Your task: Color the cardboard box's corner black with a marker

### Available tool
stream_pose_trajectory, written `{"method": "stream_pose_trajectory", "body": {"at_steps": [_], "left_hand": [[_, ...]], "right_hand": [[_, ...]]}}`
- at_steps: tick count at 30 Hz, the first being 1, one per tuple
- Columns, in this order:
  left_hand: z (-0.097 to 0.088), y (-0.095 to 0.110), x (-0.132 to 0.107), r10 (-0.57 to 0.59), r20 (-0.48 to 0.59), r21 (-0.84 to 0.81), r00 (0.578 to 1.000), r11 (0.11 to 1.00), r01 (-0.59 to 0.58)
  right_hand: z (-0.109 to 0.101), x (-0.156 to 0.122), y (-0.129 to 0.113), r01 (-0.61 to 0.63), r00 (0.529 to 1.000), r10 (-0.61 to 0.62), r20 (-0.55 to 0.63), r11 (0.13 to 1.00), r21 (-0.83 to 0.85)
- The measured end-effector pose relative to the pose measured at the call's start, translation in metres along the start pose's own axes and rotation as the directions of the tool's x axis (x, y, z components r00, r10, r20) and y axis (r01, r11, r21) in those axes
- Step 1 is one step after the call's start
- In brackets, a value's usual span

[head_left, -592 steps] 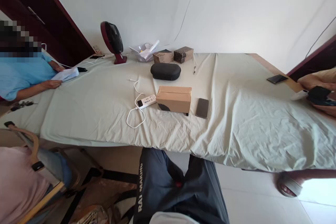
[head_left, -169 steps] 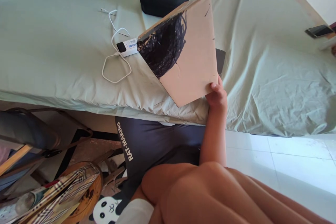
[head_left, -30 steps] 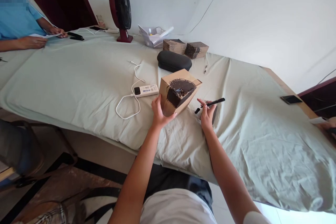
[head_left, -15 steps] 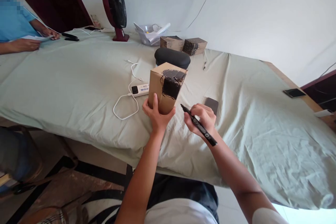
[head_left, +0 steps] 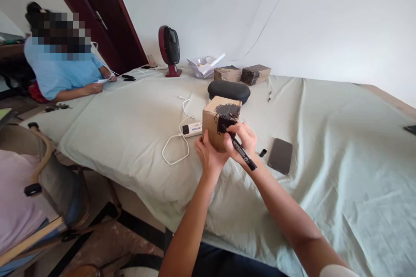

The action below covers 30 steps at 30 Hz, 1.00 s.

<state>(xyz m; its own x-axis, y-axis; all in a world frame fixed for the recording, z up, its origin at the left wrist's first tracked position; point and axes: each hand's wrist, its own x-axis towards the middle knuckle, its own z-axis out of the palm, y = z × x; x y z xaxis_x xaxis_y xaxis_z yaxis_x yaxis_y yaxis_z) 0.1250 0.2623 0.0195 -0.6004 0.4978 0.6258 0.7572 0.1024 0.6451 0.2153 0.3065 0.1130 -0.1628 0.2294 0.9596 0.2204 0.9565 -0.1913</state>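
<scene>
Here, in the head view, your left hand [head_left: 209,156] grips the near lower side of the cardboard box [head_left: 220,122], fingers wrapped around it and the thumb up along its left face. The box stands on end on the pale green sheet [head_left: 130,117], near the table's front edge, with black scribble covering its top and the upper part of the face turned toward you. Your right hand [head_left: 242,140] is closed around a black marker [head_left: 240,150]; the tip meets the scribbled patch on the box, and the barrel slants down to the right, out past your fingers. Just right of that hand, the marker cap [head_left: 262,152] lies on the sheet, with a dark phone [head_left: 281,161] face down beside it. Left of the box lies a white power bank [head_left: 192,129] with its looped white cable [head_left: 173,147]. Behind the box sits a black oval case [head_left: 229,91], then two smaller cardboard boxes [head_left: 242,74] and a red fan [head_left: 169,49] near the wall. At far left, a person in a blue shirt [head_left: 61,73] rests both hands on the table.
</scene>
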Motion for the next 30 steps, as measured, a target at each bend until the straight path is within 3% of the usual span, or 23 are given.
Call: {"method": "stream_pose_trajectory", "body": {"at_steps": [4, 7, 11, 16, 19, 25, 30], "left_hand": [[-0.008, 0.014, 0.024, -0.018, 0.119, 0.057, 0.993, 0.998, 0.012], [-0.015, 0.03, 0.034, -0.054, 0.14, 0.108, 0.989, 0.993, 0.039], [-0.026, 0.049, 0.024, -0.094, 0.083, 0.156, 0.992, 0.984, 0.08], [-0.038, 0.064, 0.002, -0.174, 0.029, 0.178, 0.984, 0.97, 0.166], [-0.04, 0.069, -0.004, -0.181, 0.048, 0.188, 0.982, 0.967, 0.169], [-0.037, 0.071, -0.007, -0.163, 0.043, 0.224, 0.986, 0.963, 0.15], [-0.041, 0.064, -0.005, -0.181, 0.05, 0.235, 0.982, 0.958, 0.165]], "right_hand": [[-0.007, 0.004, 0.011, -0.144, 0.989, 0.144, -0.007, 0.99, 0.001], [-0.014, 0.01, 0.014, -0.211, 0.978, 0.211, -0.011, 0.978, -0.01], [-0.028, 0.018, 0.01, -0.237, 0.971, 0.238, -0.04, 0.971, 0.027], [-0.04, 0.027, 0.0, -0.33, 0.944, 0.329, 0.032, 0.943, 0.035], [-0.038, 0.029, -0.002, -0.355, 0.931, 0.354, 0.088, 0.935, -0.001], [-0.031, 0.026, 0.003, -0.282, 0.95, 0.29, 0.118, 0.956, -0.086], [-0.037, 0.027, 0.006, -0.337, 0.927, 0.346, 0.144, 0.938, -0.087]]}}
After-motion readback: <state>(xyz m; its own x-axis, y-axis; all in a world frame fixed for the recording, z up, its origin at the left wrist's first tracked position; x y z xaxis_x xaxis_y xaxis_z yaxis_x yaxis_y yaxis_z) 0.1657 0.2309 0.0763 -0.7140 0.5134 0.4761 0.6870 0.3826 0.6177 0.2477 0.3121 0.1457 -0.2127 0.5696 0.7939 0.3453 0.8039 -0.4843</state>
